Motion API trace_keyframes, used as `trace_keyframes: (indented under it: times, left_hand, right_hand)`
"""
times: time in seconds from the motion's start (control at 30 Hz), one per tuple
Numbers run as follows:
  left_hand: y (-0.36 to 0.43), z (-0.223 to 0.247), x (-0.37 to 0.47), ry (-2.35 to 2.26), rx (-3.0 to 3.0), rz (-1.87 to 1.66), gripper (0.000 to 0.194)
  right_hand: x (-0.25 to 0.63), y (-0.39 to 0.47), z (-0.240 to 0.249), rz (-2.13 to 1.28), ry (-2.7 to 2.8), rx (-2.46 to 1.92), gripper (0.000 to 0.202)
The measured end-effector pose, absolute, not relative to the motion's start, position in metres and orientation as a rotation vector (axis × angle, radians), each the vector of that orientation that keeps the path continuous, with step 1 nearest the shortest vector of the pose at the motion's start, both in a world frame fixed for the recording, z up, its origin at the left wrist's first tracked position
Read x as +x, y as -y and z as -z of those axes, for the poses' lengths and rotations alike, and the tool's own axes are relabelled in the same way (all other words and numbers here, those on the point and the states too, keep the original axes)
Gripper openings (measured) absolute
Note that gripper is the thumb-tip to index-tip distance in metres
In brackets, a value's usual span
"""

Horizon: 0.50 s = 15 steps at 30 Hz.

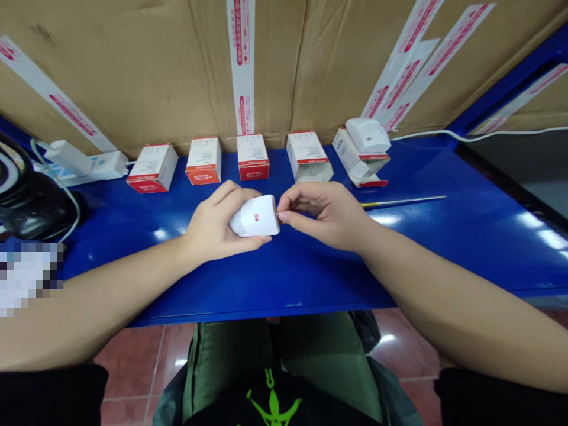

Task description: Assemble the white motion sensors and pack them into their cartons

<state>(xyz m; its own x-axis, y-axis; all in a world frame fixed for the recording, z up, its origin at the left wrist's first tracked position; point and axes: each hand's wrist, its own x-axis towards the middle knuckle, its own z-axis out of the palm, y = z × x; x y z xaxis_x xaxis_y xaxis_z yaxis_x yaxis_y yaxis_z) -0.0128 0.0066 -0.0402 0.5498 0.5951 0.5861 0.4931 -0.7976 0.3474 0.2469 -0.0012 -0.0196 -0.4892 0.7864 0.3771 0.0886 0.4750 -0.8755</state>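
Note:
My left hand (217,222) is wrapped round a white plastic detector (255,216) with a small red mark on its face. It holds the detector above the blue table, its narrow end toward the right. At that end, the thumb and forefinger of my right hand (326,213) are pinched together around something tiny and thin, too small to name. Behind my right hand a screwdriver (403,202) lies on the table, its long shaft pointing right and its yellow handle partly hidden.
Several red and white boxes (253,157) stand along the cardboard wall (275,71). Another white detector (368,135) rests on an opened box at the right. A power strip (104,166) and a black device (35,201) are at the left; a dark-framed panel (528,171) is at the right.

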Motion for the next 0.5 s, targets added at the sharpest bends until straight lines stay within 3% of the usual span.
trace_keyframes:
  times: [0.2, 0.5]
  left_hand:
    - [-0.0062, 0.0417, -0.0116, -0.978, 2.621, -1.051, 0.059]
    - [-0.0044, 0.0424, -0.0106, -1.052, 2.561, -1.05, 0.058]
  right_hand:
    - [0.2481, -0.0017, 0.0218, -0.82, 2.045, -0.746, 0.004]
    - [0.2431, -0.001, 0.0293, -0.931, 1.869, -0.799, 0.014]
